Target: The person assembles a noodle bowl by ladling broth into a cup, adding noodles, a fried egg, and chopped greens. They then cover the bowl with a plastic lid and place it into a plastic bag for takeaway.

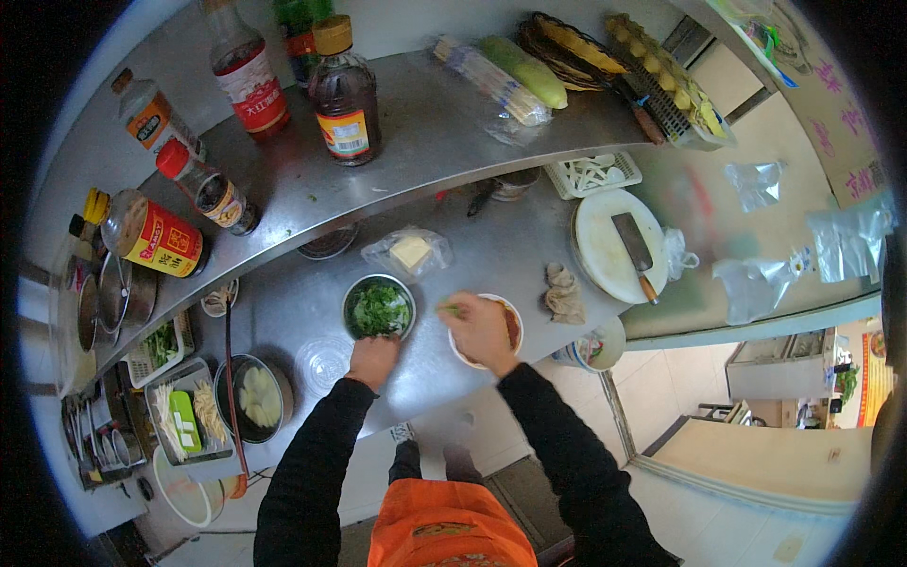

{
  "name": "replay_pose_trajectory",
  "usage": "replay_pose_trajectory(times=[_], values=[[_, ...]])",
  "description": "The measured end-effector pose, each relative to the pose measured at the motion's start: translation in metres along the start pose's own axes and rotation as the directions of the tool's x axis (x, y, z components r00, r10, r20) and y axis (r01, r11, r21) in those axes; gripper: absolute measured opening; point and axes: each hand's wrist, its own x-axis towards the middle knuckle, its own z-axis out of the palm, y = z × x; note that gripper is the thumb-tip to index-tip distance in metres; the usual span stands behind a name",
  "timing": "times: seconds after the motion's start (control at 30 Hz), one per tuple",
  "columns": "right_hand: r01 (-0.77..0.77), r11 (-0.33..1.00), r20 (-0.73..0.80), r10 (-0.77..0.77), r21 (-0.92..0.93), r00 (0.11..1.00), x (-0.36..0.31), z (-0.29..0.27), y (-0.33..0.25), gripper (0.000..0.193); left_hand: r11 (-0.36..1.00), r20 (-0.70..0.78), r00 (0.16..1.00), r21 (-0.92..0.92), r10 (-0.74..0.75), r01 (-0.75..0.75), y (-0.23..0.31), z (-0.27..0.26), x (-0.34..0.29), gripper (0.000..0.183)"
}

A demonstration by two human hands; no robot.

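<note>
A round metal bowl (380,288) of chopped leafy greens (378,310) stands on the steel counter. My left hand (375,360) is closed at its near rim, with its fingertips hidden. Over a white bowl (517,308) with reddish-brown contents is my right hand (480,331). A bit of green leaf (453,309) sticks out from its pinched fingers. Just beyond the metal bowl lies a pale yellow block (410,252) in clear plastic.
Sauce bottles (345,99) crowd the raised shelf (406,113). A cleaver (631,241) rests on a round white cutting board (605,219) at right. Left stand a pot of peeled pale vegetables (257,397) and a food tray (189,458). A crumpled cloth (564,294) lies right of the white bowl.
</note>
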Motion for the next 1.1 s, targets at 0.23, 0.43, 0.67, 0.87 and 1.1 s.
replay_pose_trajectory(times=[0.23, 0.43, 0.67, 0.87, 1.1], values=[[0.163, 0.938, 0.214, -0.099, -0.306, 0.972, 0.048, 0.091, -0.021, 0.023, 0.999, -0.335, 0.942, -0.017, 0.022, -0.029, 0.0, 0.002, -0.009, 0.008], [-0.047, 0.993, 0.035, 0.043, 0.112, 0.998, 0.07, 0.046, -0.028, 0.016, 0.994, -0.462, 0.885, -0.05, 0.061, -0.094, -0.02, -0.039, -0.026, 0.007], [0.295, 0.775, 0.452, -0.014, -0.558, 0.892, 0.075, 0.132, 0.029, 0.02, 0.947, -0.459, 0.828, -0.154, -0.322, 0.283, -0.102, -0.097, -0.081, 0.014], [0.296, 0.694, 0.393, -0.02, -0.657, 0.919, 0.058, 0.212, 0.068, 0.028, 0.936, -0.447, 0.823, -0.132, -0.349, 0.325, -0.131, -0.086, -0.109, 0.015], [0.256, 0.787, 0.399, -0.014, -0.562, 0.917, 0.066, 0.218, 0.07, 0.012, 0.941, -0.412, 0.846, -0.148, -0.338, 0.303, -0.134, -0.077, -0.113, 0.016]])
